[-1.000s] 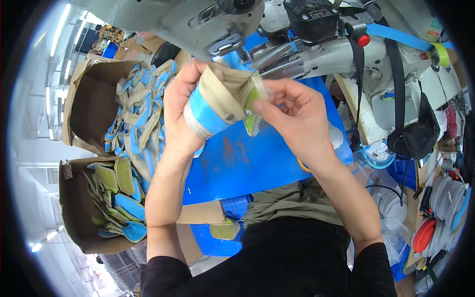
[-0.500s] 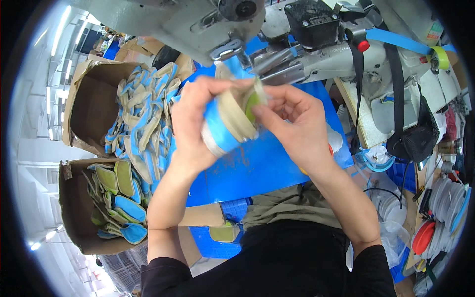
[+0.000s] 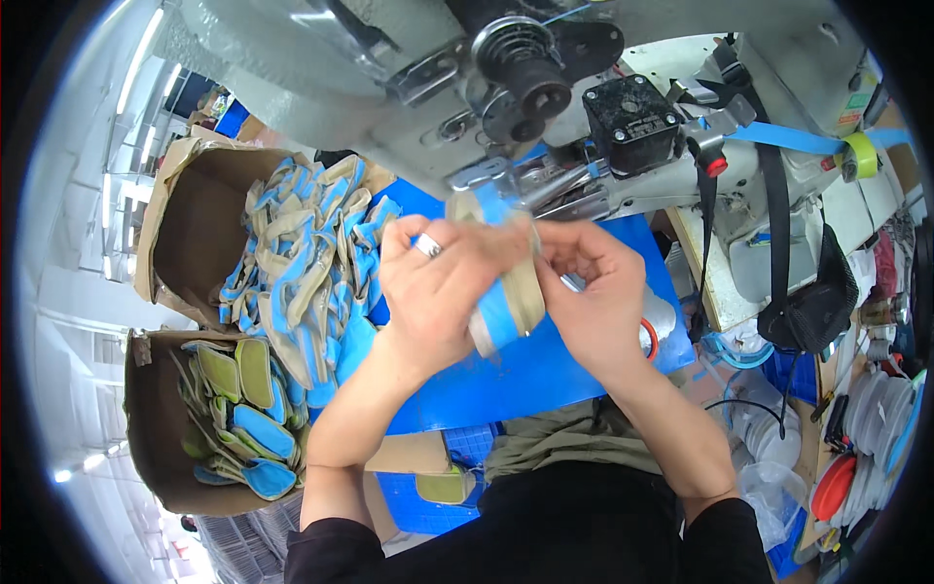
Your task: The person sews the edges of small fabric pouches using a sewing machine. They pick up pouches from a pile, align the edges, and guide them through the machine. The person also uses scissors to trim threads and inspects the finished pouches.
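Note:
Over the blue work surface both my hands hold a curved blue-and-beige fabric band with a pale edge. My left hand, with a ring on one finger, is closed on it from the left, its fingers reaching across the top and slightly blurred. The fingers of my right hand are curled and pinch the band's right side near its upper end. Just beyond my fingers stands the head of an industrial sewing machine. The part of the band under my left fingers is hidden.
Linked blue-and-beige strips lie heaped at left, beside a cardboard box. A nearer box holds several green and blue padded pieces. Blue tape runs along the machine at right. A white table and plastic reels stand further right.
My left hand has come over the top of the band, which has turned in my hands. The band's green inside no longer shows. The view has shifted, bringing more of the machine in.

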### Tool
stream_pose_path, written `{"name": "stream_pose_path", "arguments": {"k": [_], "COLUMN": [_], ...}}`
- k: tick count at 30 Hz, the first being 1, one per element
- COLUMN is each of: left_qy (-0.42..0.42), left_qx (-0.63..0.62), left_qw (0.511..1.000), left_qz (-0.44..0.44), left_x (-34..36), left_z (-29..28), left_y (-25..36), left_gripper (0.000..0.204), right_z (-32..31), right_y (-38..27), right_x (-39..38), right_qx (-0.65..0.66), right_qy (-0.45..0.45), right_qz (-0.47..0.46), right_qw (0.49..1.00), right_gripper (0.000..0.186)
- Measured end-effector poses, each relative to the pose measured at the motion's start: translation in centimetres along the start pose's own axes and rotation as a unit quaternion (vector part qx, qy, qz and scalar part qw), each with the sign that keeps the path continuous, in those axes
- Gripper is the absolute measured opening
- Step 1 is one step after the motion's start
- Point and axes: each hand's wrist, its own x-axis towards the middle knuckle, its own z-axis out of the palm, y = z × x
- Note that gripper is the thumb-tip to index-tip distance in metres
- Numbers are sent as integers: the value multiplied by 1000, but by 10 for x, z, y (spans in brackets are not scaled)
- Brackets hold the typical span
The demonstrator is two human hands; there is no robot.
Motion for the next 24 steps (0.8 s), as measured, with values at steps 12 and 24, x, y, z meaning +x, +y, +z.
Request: {"name": "stream_pose_path", "arguments": {"k": [12,24], "left_qy": [205,52], "left_qx": [-401,-562], "left_qw": [805,647], "left_qz": [-386,-513], "left_x": [-35,-16], "left_z": [23,23], "left_y": [27,5], "left_gripper": [32,25], "right_z": [10,-1], "right_y": [10,43], "right_x": [7,4], "right_qx": [-45,-183], "right_qy": [89,86], "right_qz": [-103,-272], "right_qw": [990,941], "right_gripper": [20,23]}}
